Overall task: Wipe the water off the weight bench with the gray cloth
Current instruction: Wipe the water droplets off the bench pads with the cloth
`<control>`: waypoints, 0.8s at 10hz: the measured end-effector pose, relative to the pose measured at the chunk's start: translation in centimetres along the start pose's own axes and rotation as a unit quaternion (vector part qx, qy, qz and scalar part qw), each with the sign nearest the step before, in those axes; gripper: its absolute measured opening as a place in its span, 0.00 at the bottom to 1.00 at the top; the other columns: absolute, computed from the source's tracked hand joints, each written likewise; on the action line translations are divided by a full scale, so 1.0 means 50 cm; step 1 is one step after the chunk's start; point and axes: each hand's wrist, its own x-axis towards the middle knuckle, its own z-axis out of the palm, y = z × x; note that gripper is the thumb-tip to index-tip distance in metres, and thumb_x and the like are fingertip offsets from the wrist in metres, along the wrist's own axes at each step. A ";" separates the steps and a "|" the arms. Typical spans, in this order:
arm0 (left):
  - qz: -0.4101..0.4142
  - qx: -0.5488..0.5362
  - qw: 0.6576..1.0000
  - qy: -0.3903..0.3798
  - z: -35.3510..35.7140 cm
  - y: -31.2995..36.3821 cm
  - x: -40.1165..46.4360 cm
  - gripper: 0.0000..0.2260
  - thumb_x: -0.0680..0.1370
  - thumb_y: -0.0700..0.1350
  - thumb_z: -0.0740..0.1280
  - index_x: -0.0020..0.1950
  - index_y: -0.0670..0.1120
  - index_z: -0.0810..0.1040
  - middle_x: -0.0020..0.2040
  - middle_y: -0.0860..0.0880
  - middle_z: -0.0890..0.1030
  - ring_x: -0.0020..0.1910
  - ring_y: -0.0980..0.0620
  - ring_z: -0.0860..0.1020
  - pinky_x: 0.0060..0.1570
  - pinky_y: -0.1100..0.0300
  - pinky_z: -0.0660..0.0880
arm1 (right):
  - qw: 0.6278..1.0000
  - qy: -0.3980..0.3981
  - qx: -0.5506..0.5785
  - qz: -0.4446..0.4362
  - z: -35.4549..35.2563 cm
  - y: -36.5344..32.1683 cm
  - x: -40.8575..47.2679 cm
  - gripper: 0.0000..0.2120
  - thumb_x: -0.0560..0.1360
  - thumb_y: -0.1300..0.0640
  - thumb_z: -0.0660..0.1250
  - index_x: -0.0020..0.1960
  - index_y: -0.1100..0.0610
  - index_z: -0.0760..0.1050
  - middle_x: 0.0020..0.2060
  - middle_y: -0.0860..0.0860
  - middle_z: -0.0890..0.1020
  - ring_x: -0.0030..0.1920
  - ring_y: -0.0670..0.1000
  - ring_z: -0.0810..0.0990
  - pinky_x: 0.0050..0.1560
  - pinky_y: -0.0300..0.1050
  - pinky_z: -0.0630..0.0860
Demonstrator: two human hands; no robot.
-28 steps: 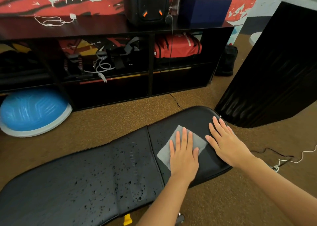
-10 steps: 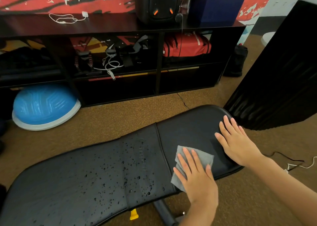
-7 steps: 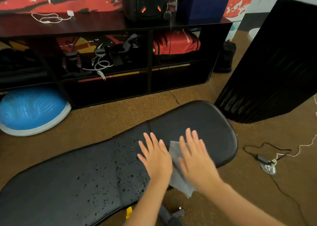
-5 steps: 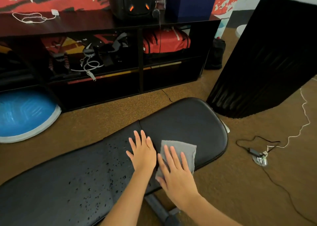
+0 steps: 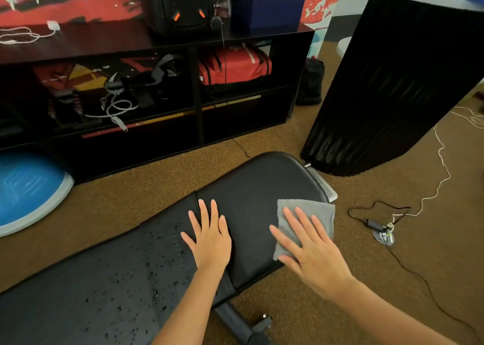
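Two bare forearms are seen entering from the bottom edge, each ending in a bare hand: left hand (image 5: 209, 242), right hand (image 5: 311, 253). No sleeves are visible on either forearm up to the frame edge; no gloves are worn. No rings, watch, bracelet or wristband are seen on the fingers or wrists in view. Fingernails are kept short and unpainted as far as can be told at this resolution. All five digits are visible on each hand. The rest of the body is out of view.
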 end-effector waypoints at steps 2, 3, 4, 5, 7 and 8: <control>-0.004 0.005 1.000 0.013 0.008 0.003 -0.001 0.22 0.82 0.54 0.42 0.75 0.59 0.38 0.76 0.57 0.35 0.75 0.50 0.34 0.72 0.40 0.38 | 0.995 0.017 0.028 0.096 -0.019 0.029 0.052 0.33 0.80 0.38 0.41 0.75 0.60 0.57 0.74 0.56 0.60 0.74 0.57 0.58 0.72 0.53 0.50; -0.005 0.009 1.000 0.017 0.010 0.004 -0.001 0.22 0.82 0.54 0.42 0.75 0.59 0.37 0.76 0.56 0.36 0.75 0.50 0.34 0.72 0.40 0.38 | 0.991 0.024 0.029 0.127 -0.025 0.045 0.096 0.34 0.81 0.41 0.36 0.74 0.62 0.60 0.74 0.57 0.62 0.74 0.58 0.59 0.72 0.56 0.55; -0.005 0.014 1.000 0.020 0.011 0.004 -0.002 0.22 0.82 0.54 0.42 0.75 0.59 0.37 0.76 0.56 0.36 0.75 0.50 0.35 0.72 0.40 0.38 | 0.988 0.014 0.028 0.149 -0.030 0.063 0.140 0.32 0.80 0.44 0.38 0.73 0.64 0.62 0.73 0.59 0.63 0.72 0.61 0.62 0.69 0.59 0.64; -0.007 0.014 1.000 0.026 0.013 0.005 -0.003 0.22 0.82 0.54 0.42 0.75 0.59 0.37 0.76 0.57 0.36 0.75 0.50 0.34 0.72 0.40 0.38 | 0.989 -0.006 0.038 0.146 -0.033 0.083 0.185 0.31 0.78 0.46 0.42 0.72 0.65 0.63 0.72 0.62 0.64 0.71 0.63 0.64 0.67 0.60 0.67; -0.004 0.013 0.999 0.034 0.014 0.005 0.000 0.22 0.82 0.54 0.42 0.75 0.60 0.38 0.76 0.58 0.36 0.75 0.51 0.34 0.71 0.40 0.37 | 0.977 0.010 0.135 0.165 -0.047 0.118 0.273 0.27 0.80 0.48 0.55 0.74 0.62 0.56 0.71 0.57 0.63 0.67 0.60 0.67 0.63 0.54 0.69; -0.005 0.016 0.999 0.033 0.014 0.004 0.001 0.22 0.82 0.54 0.42 0.75 0.60 0.37 0.76 0.58 0.36 0.75 0.51 0.34 0.71 0.40 0.37 | 0.967 -0.002 0.168 0.190 -0.052 0.126 0.291 0.28 0.80 0.46 0.56 0.74 0.60 0.56 0.69 0.56 0.65 0.64 0.60 0.69 0.59 0.55 0.70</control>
